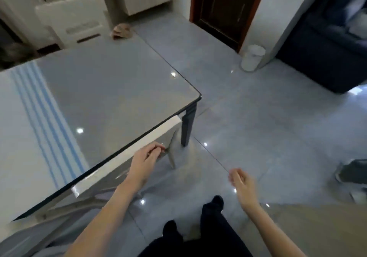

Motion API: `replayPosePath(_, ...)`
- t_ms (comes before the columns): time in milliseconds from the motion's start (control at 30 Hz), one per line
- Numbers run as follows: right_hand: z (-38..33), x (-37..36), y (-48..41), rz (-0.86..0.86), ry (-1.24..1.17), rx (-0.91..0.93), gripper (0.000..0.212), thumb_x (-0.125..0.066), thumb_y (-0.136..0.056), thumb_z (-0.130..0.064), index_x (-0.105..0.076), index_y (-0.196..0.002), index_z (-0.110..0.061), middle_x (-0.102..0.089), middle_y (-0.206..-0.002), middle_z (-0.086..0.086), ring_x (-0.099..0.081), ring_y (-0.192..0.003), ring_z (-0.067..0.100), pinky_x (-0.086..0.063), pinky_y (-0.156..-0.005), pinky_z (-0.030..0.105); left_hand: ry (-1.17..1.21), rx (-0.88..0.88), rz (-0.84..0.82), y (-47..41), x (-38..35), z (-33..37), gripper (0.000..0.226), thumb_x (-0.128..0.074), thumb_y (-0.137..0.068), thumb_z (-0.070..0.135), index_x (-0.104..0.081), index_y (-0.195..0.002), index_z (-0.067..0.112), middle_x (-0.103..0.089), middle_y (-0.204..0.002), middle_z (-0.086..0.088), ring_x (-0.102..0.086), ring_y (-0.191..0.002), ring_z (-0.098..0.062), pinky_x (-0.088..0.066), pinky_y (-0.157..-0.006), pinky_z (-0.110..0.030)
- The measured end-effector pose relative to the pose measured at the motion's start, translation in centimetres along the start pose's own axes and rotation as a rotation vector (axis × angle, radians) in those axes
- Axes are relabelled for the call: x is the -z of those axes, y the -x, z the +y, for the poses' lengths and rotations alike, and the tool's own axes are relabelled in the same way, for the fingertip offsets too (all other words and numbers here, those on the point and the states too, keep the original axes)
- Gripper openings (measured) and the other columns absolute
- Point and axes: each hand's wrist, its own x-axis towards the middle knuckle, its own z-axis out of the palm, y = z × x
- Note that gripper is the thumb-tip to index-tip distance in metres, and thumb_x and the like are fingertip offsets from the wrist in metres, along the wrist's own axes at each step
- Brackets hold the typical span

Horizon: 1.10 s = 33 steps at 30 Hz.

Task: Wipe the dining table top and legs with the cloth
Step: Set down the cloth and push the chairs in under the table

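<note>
The dining table (111, 90) has a glossy grey glass top with a dark rim, and one dark leg (187, 125) shows at its near right corner. A crumpled brownish cloth (121, 31) lies on the far corner of the top, out of reach of both hands. My left hand (146, 160) is on the back of a pale chair (127, 157) tucked under the near table edge, with its fingers curled at the chair back's right side. My right hand (241, 182) hangs over the floor, holding nothing, its fingers loosely bent.
A blue-striped white runner (39, 121) covers the table's left part. A second white chair (73, 20) stands at the far side. A white bin (252, 57) sits by the wall, and a dark sofa (327, 54) stands at the right. Another person's shoe (350, 172) shows at the right edge. The tiled floor (268, 121) is shiny.
</note>
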Motion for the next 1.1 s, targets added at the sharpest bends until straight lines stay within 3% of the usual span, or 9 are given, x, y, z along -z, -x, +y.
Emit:
replayPosePath(67, 2.8, 3.6, -0.2, 0.057, -0.021, -0.087, 0.036, -0.056, -0.089, -0.037, -0.061, -0.082, -0.001, -0.059, -0.075, 0.013, -0.055, -0.070, 0.019, -0.044, -0.067, 0.034, -0.013, 0.106, -0.109, -1.2, -3.5, -1.3, 0.028, -0.047, -0.095, 0.011, -0.066, -0.080, 0.025, -0.068, -0.076, 0.003, -0.062, -0.069, -0.004, -0.050, -0.071, -0.022)
replayPosePath(133, 5.7, 7.5, -0.9, 0.117, -0.018, -0.169, 0.019, -0.055, -0.096, -0.015, -0.064, -0.082, -0.009, -0.065, -0.080, 0.021, -0.060, -0.072, 0.024, -0.048, -0.070, 0.035, -0.062, 0.232, -0.183, -2.3, -7.2, -3.6, 0.031, -0.045, -0.097, 0.007, -0.064, -0.078, 0.023, -0.066, -0.072, 0.002, -0.059, -0.067, -0.012, -0.047, -0.066, -0.023)
replayPosePath(200, 8.0, 11.0, -2.2, 0.146, -0.014, -0.260, 0.019, -0.055, -0.096, -0.008, -0.066, -0.081, -0.012, -0.067, -0.084, 0.025, -0.062, -0.074, 0.028, -0.050, -0.072, 0.038, -0.097, 0.400, -0.208, -2.8, -9.9, -5.7, 0.028, -0.043, -0.097, 0.007, -0.062, -0.078, 0.016, -0.061, -0.072, -0.005, -0.055, -0.066, -0.021, -0.044, -0.060, -0.023)
replayPosePath(333, 9.7, 17.8, -6.1, 0.186, -0.021, -0.403, 0.019, -0.053, -0.095, -0.005, -0.063, -0.078, -0.006, -0.066, -0.086, 0.027, -0.059, -0.071, 0.028, -0.045, -0.061, 0.030, -0.062, 0.744, -0.093, -1.5, -14.8, -8.5, 0.022, -0.042, -0.097, 0.007, -0.055, -0.080, 0.007, -0.055, -0.068, -0.009, -0.046, -0.056, -0.021, -0.034, -0.055, -0.027)
replayPosePath(433, 8.9, 21.0, -10.3, 0.176, -0.049, -0.449, 0.018, -0.050, -0.096, -0.004, -0.061, -0.081, -0.005, -0.061, -0.083, 0.024, -0.057, -0.065, 0.026, -0.043, -0.059, 0.029, -0.030, 0.889, -0.017, -0.9, -17.7, -8.0, 0.017, -0.045, -0.096, 0.009, -0.057, -0.089, 0.000, -0.057, -0.075, -0.017, -0.051, -0.061, -0.026, -0.038, -0.056, -0.029)
replayPosePath(567, 5.9, 22.5, -17.9, 0.098, -0.042, -0.404, 0.015, -0.049, -0.097, -0.007, -0.062, -0.093, -0.001, -0.063, -0.085, 0.017, -0.059, -0.072, 0.026, -0.046, -0.062, 0.030, 0.017, 0.914, 0.029, -2.9, -20.8, -4.4, 0.020, -0.043, -0.097, 0.009, -0.059, -0.090, -0.001, -0.059, -0.080, -0.019, -0.053, -0.070, -0.028, -0.038, -0.059, -0.030)
replayPosePath(800, 0.6, 22.9, -32.1, -0.026, -0.014, -0.287, 0.016, -0.049, -0.097, -0.010, -0.063, -0.097, -0.002, -0.065, -0.087, 0.017, -0.062, -0.076, 0.029, -0.049, -0.070, 0.034, 0.075, 0.893, 0.168, -10.7, -25.3, -0.2, 0.018, -0.043, -0.096, 0.007, -0.057, -0.086, 0.000, -0.051, -0.076, -0.018, -0.045, -0.064, -0.024, -0.034, -0.057, -0.030)
replayPosePath(1100, -5.0, 27.8, -49.2, 0.073, 0.101, -0.328, 0.016, -0.048, -0.095, -0.001, -0.062, -0.096, 0.006, -0.063, -0.083, 0.023, -0.060, -0.070, 0.030, -0.046, -0.060, 0.032, 0.113, 0.827, 0.146, -32.4, -32.2, 4.3, 0.021, -0.048, -0.095, 0.011, -0.064, -0.085, 0.001, -0.059, -0.069, -0.012, -0.053, -0.063, -0.024, -0.040, -0.057, -0.030)
